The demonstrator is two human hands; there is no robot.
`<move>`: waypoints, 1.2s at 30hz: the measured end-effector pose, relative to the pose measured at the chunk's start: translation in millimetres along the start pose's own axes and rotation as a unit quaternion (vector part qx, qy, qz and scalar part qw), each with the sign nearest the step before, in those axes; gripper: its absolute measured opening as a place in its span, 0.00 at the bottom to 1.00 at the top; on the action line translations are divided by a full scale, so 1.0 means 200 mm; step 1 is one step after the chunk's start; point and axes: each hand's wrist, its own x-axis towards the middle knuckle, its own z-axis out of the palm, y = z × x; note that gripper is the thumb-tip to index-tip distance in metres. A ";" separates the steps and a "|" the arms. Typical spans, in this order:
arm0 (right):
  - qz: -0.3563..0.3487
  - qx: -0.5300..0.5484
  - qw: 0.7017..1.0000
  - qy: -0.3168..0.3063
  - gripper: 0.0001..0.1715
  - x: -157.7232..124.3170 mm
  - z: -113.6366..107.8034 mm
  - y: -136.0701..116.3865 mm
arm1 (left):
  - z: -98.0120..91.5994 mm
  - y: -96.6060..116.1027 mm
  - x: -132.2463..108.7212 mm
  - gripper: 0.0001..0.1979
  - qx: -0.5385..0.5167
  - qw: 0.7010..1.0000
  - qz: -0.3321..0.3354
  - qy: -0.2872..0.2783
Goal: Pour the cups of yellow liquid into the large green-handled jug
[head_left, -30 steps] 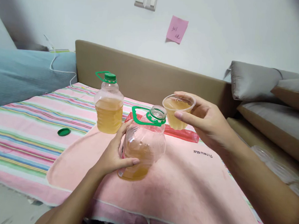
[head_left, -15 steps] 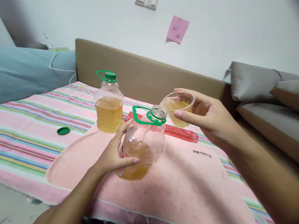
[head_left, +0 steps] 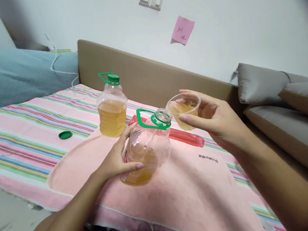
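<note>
My left hand (head_left: 122,159) grips the side of an uncapped clear bottle (head_left: 151,147) with a green handle ring (head_left: 143,119) and amber liquid in its lower part. The bottle leans a little to the right on a pink mat (head_left: 191,189). In my right hand (head_left: 212,114) is a clear plastic cup (head_left: 187,113) of amber liquid, tilted with its rim at the bottle's mouth. A thin stream shows inside the bottle. To the left stands a second bottle (head_left: 112,117) of amber liquid, closed by a green cap (head_left: 113,78).
A loose green cap (head_left: 65,135) lies on the striped sheet (head_left: 21,133) at left. Behind the front bottle is a red plastic bag (head_left: 186,137). A brown headboard (head_left: 151,78) stands at the back, grey cushions (head_left: 260,84) at right, a white cable (head_left: 64,72) at left.
The cup in my right hand has tipped slightly more towards the bottle's mouth. My left hand and both bottles have stayed in place.
</note>
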 end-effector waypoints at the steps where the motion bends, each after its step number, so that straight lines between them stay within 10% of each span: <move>1: -0.005 -0.004 1.000 -0.004 0.38 0.00 0.00 0.00 | 0.00 0.00 0.00 0.66 0.000 1.000 0.001 0.000; 36: -0.010 -0.067 0.997 -0.026 0.41 0.03 0.00 -0.08 | 0.00 0.00 0.00 0.66 -0.006 1.000 -0.012 0.003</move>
